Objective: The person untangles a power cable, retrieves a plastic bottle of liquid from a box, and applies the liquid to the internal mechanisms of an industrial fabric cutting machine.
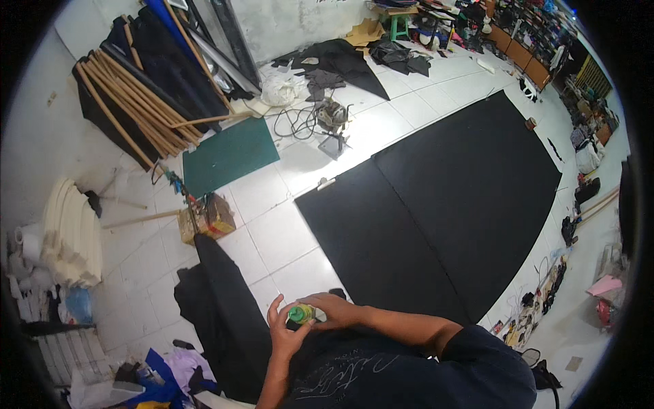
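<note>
Two hands are brought together just in front of the chest, and a small bottle with a green cap [299, 313] is held between them. The left hand [285, 335] is cupped around the bottle from below, fingers curled about its body; the right hand [332, 310] is laid over it from the side, fingers closed near the cap. Whether the cap is being turned or is merely gripped cannot be told. By the look of things the work is judged to be at an early stage: the bottle is held above the white tiled floor [272, 232], well apart from the two large black sheets [443, 204] spread flat ahead, and no mark or wet patch is seen on them. A strip of black cloth [218, 300] is draped just left of the hands, a green mat [228, 155] lies farther off, and wooden poles [129, 102] are leaned against the wall
</note>
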Action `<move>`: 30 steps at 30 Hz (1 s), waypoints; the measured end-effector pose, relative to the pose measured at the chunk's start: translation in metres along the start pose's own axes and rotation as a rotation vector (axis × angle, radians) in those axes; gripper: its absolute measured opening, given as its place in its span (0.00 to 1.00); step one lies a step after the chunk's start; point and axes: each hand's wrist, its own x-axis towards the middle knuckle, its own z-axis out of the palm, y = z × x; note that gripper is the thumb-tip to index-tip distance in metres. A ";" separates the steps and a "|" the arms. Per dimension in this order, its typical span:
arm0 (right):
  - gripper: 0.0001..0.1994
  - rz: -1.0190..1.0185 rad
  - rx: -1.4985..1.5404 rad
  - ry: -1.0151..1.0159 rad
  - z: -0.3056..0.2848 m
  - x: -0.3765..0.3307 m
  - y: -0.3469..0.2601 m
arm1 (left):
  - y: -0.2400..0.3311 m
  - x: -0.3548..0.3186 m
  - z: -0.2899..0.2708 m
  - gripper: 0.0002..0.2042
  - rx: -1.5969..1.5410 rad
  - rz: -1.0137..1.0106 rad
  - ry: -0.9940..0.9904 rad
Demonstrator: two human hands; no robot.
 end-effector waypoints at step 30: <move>0.32 1.798 0.121 1.686 -0.188 -0.151 0.235 | -0.085 0.580 0.202 0.26 0.240 -0.051 -0.771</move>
